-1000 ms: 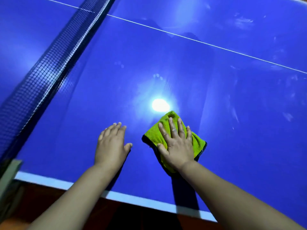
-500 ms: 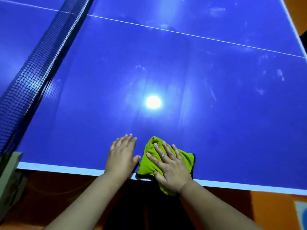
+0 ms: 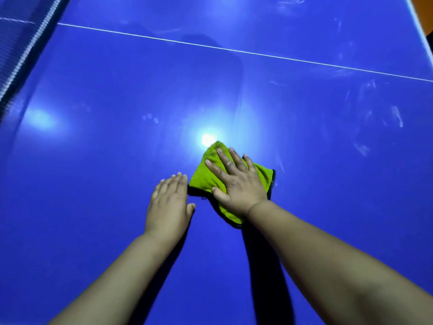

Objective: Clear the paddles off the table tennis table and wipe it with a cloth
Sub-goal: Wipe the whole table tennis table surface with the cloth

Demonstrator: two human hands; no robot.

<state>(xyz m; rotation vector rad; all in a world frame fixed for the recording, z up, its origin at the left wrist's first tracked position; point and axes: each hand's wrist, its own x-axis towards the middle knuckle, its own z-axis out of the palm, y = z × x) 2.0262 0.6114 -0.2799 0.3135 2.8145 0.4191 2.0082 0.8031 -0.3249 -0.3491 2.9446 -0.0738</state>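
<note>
A folded yellow-green cloth (image 3: 206, 174) with a dark edge lies on the blue table tennis table (image 3: 117, 90). My right hand (image 3: 236, 181) presses flat on the cloth with straight, spread fingers. My left hand (image 3: 169, 204) rests flat on the bare table just left of the cloth, fingers together. No paddles are in view.
The net (image 3: 25, 50) runs along the upper left. A white centre line (image 3: 234, 50) crosses the table beyond the hands. Smudges and streaks (image 3: 375, 118) mark the surface at the right. A bright lamp reflection (image 3: 207, 138) sits just beyond the cloth. The table's right edge (image 3: 421, 26) shows at the top right.
Both hands and the cloth have slid from the table's near edge back out toward the middle. The near edge has left the view.
</note>
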